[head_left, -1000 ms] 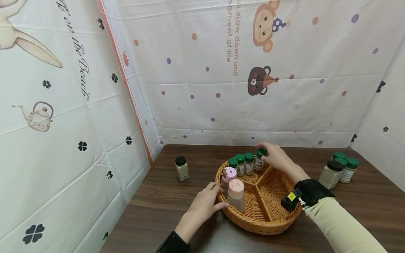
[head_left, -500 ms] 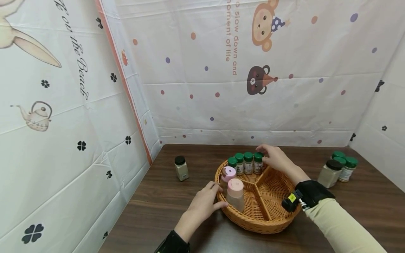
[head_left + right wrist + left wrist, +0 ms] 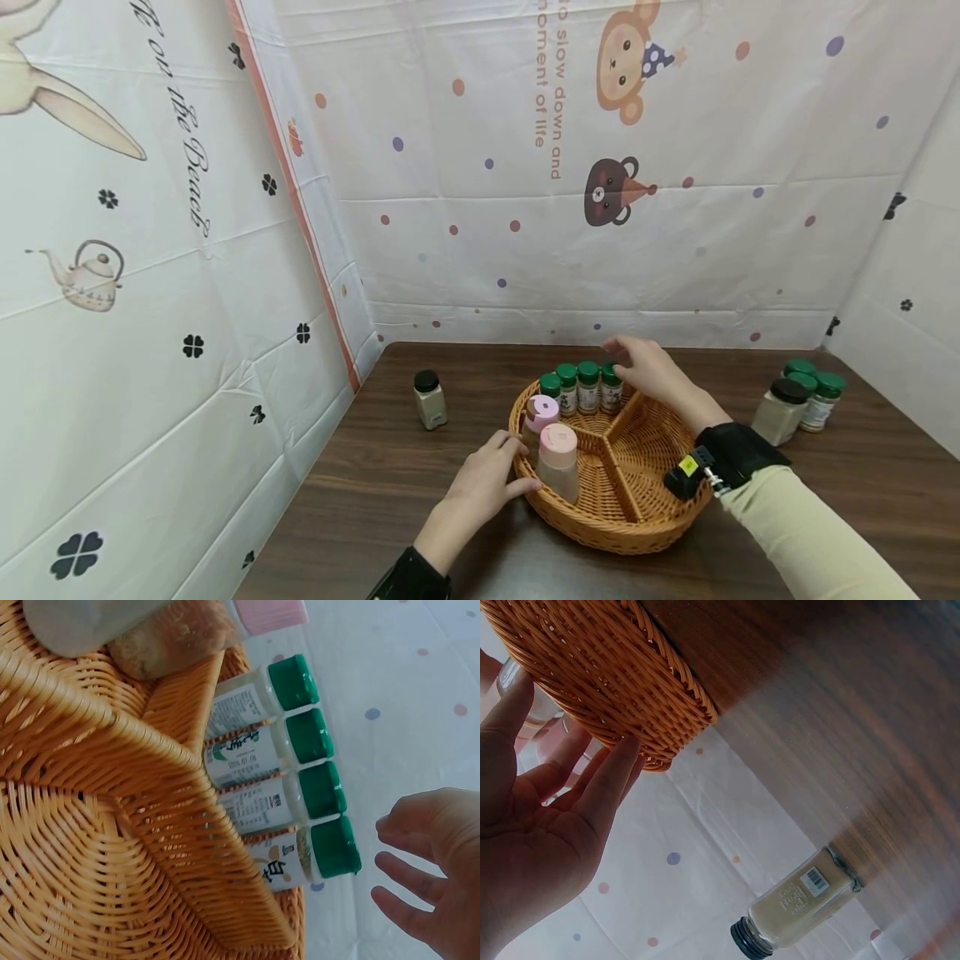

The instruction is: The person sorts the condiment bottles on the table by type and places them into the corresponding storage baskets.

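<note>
A round wicker basket (image 3: 622,542) with dividers stands on the table. My left hand (image 3: 483,479) touches its left rim with spread fingers, as the left wrist view (image 3: 547,810) shows from below. Inside, several green-capped spice jars (image 3: 274,802) stand in a row in the back compartment. My right hand (image 3: 651,371) is just behind the rightmost jar (image 3: 611,390); in the right wrist view its fingers are loosely bent, apart from the green cap (image 3: 335,847). The left compartment holds a pink-capped bottle (image 3: 558,467) and a purple-capped bottle (image 3: 542,412).
A black-capped jar (image 3: 430,402) of pale powder stands alone to the left of the basket. To the right, another black-capped jar (image 3: 782,412) stands among green-capped jars (image 3: 823,402). Printed cloth walls (image 3: 465,250) border the dark wooden table (image 3: 360,492).
My right hand has set the rightmost green-capped jar down beside the others in the row and let go of it, drawing slightly back. The left hand has stayed at the rim.
</note>
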The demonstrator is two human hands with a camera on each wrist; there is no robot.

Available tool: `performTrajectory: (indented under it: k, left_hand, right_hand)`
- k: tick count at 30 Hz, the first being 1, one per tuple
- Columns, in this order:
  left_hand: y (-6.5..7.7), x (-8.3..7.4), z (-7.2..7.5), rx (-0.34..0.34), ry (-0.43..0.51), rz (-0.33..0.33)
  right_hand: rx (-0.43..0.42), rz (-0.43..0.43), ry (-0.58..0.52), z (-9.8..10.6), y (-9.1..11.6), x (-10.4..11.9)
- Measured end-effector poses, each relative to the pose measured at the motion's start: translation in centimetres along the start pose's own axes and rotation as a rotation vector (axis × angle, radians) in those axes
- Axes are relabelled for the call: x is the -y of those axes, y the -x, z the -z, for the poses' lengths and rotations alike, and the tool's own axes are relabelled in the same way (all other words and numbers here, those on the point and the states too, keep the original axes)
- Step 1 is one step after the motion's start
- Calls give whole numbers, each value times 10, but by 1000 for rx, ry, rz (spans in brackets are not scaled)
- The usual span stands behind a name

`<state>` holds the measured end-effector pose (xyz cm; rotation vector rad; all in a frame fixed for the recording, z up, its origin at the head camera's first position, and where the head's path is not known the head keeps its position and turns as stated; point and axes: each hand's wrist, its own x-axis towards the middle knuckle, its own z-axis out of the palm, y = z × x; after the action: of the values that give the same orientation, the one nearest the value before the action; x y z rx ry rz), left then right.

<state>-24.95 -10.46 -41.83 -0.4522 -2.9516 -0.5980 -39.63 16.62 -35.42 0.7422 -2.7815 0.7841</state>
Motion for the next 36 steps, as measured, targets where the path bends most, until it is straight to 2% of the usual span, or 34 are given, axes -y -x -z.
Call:
performTrajectory:
  k: [17, 24, 36]
  left_hand:
    - [1, 2, -2, -8, 2, -5]
    - [1, 1, -1, -12, 11, -8]
    - [3, 1, 1, -14, 4, -10]
  right_hand:
    - [2, 66, 40, -2, -16, 30]
    - [12, 83, 24, -2, -19, 42]
    - [2, 103, 28, -6, -22, 44]
